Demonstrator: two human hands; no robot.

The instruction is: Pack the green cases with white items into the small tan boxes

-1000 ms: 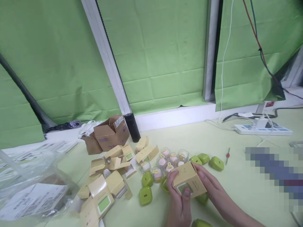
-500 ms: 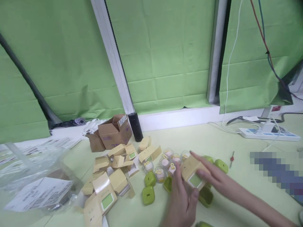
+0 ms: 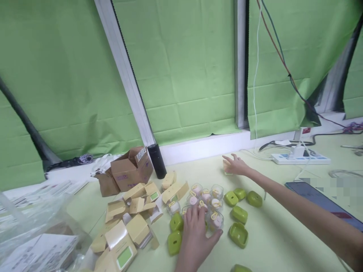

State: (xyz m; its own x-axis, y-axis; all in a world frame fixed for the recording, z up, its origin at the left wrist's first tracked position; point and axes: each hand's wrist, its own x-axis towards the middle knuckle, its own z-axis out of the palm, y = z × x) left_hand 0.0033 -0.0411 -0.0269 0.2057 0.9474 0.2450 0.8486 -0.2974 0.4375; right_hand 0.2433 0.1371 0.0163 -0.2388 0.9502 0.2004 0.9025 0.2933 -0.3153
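Observation:
My left hand [image 3: 197, 234] is palm down with its fingers apart, its fingertips over the clear cases [image 3: 217, 219] that have pink and white contents and yellow loops. My right hand [image 3: 237, 165] reaches to the back of the table and grips a small yellow box [image 3: 227, 167], which its fingers partly cover. Several green square shells [image 3: 239, 214] lie between my two arms. Two more green shells [image 3: 174, 242] are just left of my left hand.
Opened yellow boxes [image 3: 138, 226] pile up on the left, near a brown carton [image 3: 132, 170] and a black cylinder [image 3: 157, 161]. Clear plastic with a white label [image 3: 42, 249] lies far left. A power strip [image 3: 300, 158] and a phone [image 3: 317, 200] are on the right.
My right hand has carried the yellow box away from my left hand to the back of the table. My left hand has moved left over the clear cases. The view has shifted right.

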